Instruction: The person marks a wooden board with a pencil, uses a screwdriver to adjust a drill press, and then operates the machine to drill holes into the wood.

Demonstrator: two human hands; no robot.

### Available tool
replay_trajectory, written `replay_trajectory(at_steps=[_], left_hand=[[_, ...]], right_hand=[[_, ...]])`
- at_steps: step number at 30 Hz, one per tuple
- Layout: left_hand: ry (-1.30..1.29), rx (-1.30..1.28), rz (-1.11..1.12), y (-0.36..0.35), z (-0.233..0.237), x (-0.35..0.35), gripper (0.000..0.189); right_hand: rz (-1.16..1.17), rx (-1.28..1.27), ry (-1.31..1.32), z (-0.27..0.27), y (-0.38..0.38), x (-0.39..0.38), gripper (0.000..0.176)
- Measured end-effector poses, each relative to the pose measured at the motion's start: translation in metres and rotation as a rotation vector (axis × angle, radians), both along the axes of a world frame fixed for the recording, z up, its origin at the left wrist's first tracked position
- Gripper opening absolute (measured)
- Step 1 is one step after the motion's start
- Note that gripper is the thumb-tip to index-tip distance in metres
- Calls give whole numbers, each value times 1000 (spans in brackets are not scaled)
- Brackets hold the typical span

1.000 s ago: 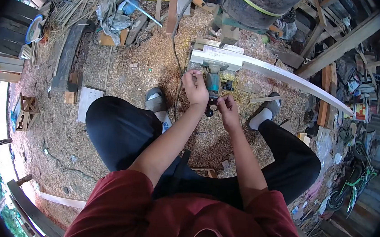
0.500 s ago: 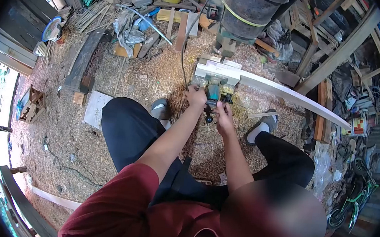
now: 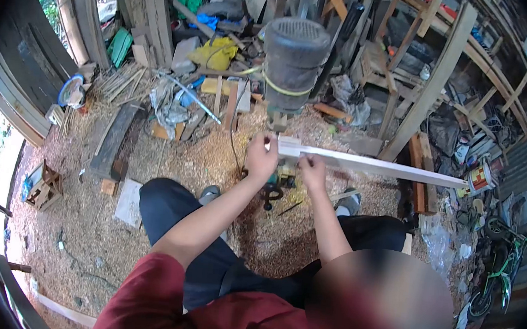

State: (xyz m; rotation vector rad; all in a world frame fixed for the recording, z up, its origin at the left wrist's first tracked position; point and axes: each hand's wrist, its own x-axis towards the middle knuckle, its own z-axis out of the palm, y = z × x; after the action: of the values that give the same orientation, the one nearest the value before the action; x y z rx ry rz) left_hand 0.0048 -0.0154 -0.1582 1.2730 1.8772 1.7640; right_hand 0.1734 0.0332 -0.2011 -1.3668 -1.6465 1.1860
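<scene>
A long pale wooden plank [image 3: 377, 165] runs from in front of me out to the right. Near its left end sits a short pale wood piece [image 3: 289, 145]. My left hand [image 3: 261, 158] is closed around the left end of the wood, its fingertips partly hidden. Farther right, my right hand [image 3: 312, 171] pinches the plank's near edge with curled fingers. Below the plank, between my forearms, is a teal and black power tool [image 3: 272, 189], partly covered by my left hand and wrist. Neither hand appears to be on the tool.
Wood shavings cover the ground. A dark cylinder with a yellow band [image 3: 292, 62] stands beyond the plank. A cable [image 3: 234, 139] runs left of the tool. Thick timber [image 3: 423, 173] lies right, near a paint bucket [image 3: 481, 178]. A curved dark beam [image 3: 117, 138] lies left.
Both hands have left the power tool and moved forward onto the wood. The tool now sits below the plank. My view has tilted up, showing more of the background.
</scene>
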Motion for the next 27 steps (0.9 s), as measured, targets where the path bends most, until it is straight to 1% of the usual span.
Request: replay_trajectory(at_steps=[1,2,3,4,5,6,7,8,10,12,13,14,16,17,18,20,22,23,24,25,27], left_hand=[[11,144,-79,-9,64,11,18],[121,240,-159,-11,107,11,18],[238,339,-240,-11,142,7,20],[258,367,-248,-13,172,2,20],[428,453,-270,-19,197,-6,20],[591,537,-287,-20,209,-13,21],[594,562,-293,-21,212,-21,21],[605,543,-296,-22,213,-29,23],[619,541,-299,-20,206,-41,25],[663,562,-209,-9,190,-52,29],[731,521,-188,-6,190,-53,36],[728,521,-199,-3,193,-51,36],[759,566,-169,5,200,-48,40],[798,556,-177,10,198,-47,46],[792,556,-188,14,198,-46,46],[795,557,-212,19,197,-43,50],[791,559,-232,30,191,-44,51],[786,565,-254,33,190,-43,51],[778,566,-274,36,191,-42,50],[782,567,-273,40,190,-40,49],[789,569,-252,42,187,-35,45]], right_hand=[[-76,135,151,30,13,-2,29],[-151,273,307,65,26,-6,25],[-156,357,388,104,36,-11,23],[-162,442,469,144,45,-17,21],[-171,560,526,180,55,-23,20],[-181,677,574,213,65,-28,19],[-245,778,584,241,76,-32,20],[-247,801,581,268,86,-37,20],[-361,975,685,316,106,-48,23],[-329,1003,647,350,133,-54,29],[-235,888,655,365,139,-56,37],[-230,907,659,373,154,-66,45],[151,470,678,383,154,-61,51],[106,441,777,381,149,-62,53],[96,441,772,376,139,-56,53],[153,597,724,349,111,-42,48],[223,694,829,315,75,-30,50],[257,748,834,299,53,-23,47],[302,747,862,278,41,-16,45],[334,759,859,268,31,-11,44],[397,745,837,264,21,-5,43]])
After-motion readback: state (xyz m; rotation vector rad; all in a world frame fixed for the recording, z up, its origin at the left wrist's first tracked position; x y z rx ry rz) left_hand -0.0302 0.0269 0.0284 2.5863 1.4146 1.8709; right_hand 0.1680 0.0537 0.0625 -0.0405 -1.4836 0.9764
